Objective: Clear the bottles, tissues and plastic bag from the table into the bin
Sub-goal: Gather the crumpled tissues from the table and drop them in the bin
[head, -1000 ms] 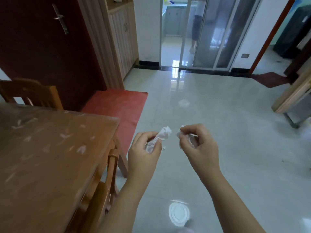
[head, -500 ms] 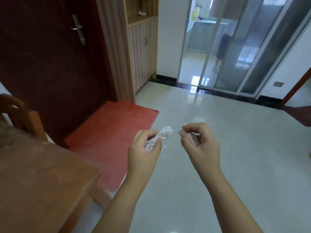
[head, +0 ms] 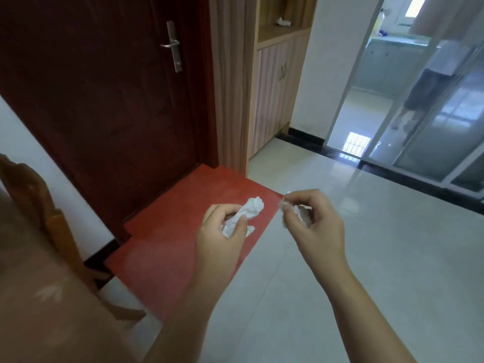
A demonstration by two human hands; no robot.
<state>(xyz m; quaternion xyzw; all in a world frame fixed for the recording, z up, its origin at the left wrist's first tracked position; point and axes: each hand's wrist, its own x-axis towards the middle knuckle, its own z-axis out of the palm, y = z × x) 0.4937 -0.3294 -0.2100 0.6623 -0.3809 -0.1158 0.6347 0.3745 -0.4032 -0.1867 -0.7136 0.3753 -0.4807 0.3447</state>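
Two pinches: left hand (head: pixel 220 239) on tissue (head: pixel 252 208), right hand (head: pixel 318 227) on second tissue (head: pixel 300 213); red mat (head: pixel 170 244), tile floor (head: pixel 392 258).

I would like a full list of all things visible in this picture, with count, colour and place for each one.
first crumpled white paper tissue: one, white, in the left hand
second crumpled white paper tissue: one, white, in the right hand
dark red wooden door: one, dark red, upper left
silver metal door handle: one, silver, on the door
red rectangular floor mat: one, red, before the door
brown wooden table: one, brown, lower left corner
brown wooden chair: one, brown, left edge
light wooden cabinet: one, pale wood, right of the door
glass sliding door: one, grey frame, upper right
other person: one, dark shorts, behind the glass
pale tiled floor: one, pale grey, right half
left hand: one, centre, holding the first tissue
right hand: one, centre, pinching the second tissue
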